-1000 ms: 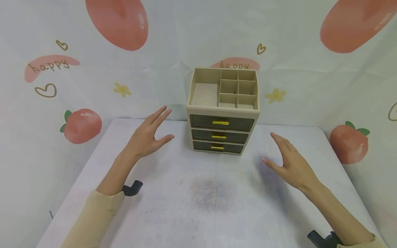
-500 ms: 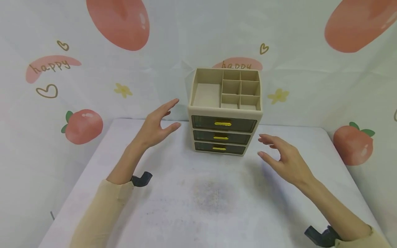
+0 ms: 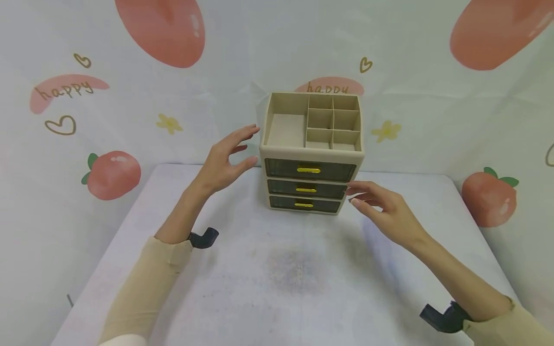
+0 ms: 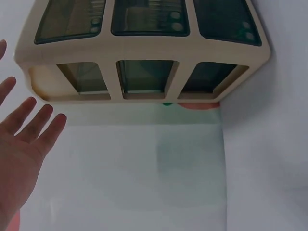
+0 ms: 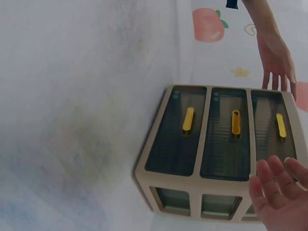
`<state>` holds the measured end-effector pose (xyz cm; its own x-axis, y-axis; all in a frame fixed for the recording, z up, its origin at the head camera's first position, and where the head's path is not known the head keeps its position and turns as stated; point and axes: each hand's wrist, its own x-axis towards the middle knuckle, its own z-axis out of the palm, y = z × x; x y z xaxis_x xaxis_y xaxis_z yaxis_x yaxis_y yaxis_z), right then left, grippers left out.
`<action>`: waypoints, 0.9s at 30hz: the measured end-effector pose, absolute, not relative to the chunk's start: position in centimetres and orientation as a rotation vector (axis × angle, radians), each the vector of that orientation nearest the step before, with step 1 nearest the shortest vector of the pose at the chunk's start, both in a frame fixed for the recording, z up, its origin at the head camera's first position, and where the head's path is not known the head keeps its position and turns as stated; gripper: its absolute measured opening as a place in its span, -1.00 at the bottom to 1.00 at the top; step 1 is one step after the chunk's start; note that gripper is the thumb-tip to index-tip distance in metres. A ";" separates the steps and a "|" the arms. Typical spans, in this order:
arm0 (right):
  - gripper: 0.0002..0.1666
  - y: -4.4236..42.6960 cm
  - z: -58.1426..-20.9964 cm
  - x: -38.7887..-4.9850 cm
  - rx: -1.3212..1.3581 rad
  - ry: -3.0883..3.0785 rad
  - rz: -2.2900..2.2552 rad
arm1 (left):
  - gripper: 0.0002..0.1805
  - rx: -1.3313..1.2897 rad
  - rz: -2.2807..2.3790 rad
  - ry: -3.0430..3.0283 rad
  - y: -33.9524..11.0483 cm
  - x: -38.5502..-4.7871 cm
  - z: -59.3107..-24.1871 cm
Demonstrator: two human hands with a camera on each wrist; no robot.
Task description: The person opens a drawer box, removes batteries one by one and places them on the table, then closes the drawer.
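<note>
A beige desktop organizer (image 3: pixel 312 154) stands upright at the back of the table, with three dark see-through drawers, all closed, and yellow handles. Its top is split into one large compartment and several small ones. My left hand (image 3: pixel 221 163) hovers by its left side, fingers loosely bent and holding nothing. In the left wrist view, a gap shows between those fingertips and the organizer's side. My right hand (image 3: pixel 389 211) is at its lower right edge, fingers gently curved and thumb apart. Whether its fingertips touch the organizer I cannot tell.
The white table (image 3: pixel 294 298) has a greyish worn patch near its middle. Behind it hangs a pale backdrop (image 3: pixel 225 62) printed with peaches, hearts and the word happy. Dark curved pieces (image 3: pixel 204 238) are strapped to both wrists.
Both hands have moved inward toward the organizer's sides, the left also a little upward in the view. Their fingers are more bent than before. The organizer stays in place on the table.
</note>
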<state>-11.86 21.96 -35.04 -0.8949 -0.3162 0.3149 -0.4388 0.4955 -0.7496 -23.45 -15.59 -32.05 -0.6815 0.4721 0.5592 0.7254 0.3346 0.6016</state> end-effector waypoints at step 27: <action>-0.51 18.5 -35.0 -14.5 0.540 -2.508 2.136 | -0.26 -1.013 -1.412 -2.421 -13.4 -25.3 -30.0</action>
